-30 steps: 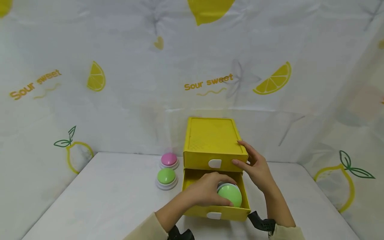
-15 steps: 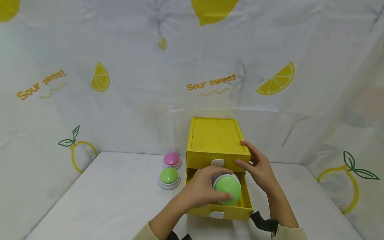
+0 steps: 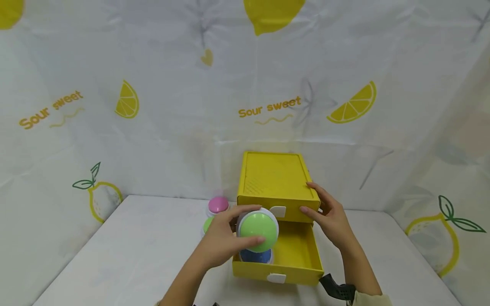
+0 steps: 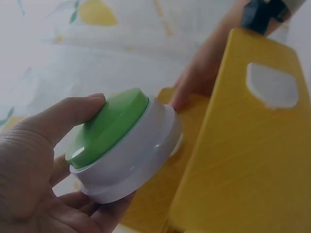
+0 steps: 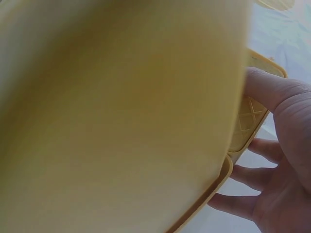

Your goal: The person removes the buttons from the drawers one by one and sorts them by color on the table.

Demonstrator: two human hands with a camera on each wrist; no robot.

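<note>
In the head view my left hand holds a push-button buzzer with a light green dome and white base, tilted so the dome faces me. Its thumb lies on the dome, the fingers behind the base, as the left wrist view shows too. The buzzer is above the left part of the pulled-out lower drawer. Partly hidden beneath it, a blue buzzer sits in that drawer. My right hand holds the front right corner of the yellow drawer box, thumb on the upper drawer's front, fingers along the side.
Left of the box, a pink buzzer stands on the white table. In front of it is another green buzzer, mostly covered by my left hand. A lemon-print cloth hangs behind.
My left hand has lifted the green buzzer out of the drawer and moved it left and up, so the blue buzzer now shows. The right hand stays on the box corner.
</note>
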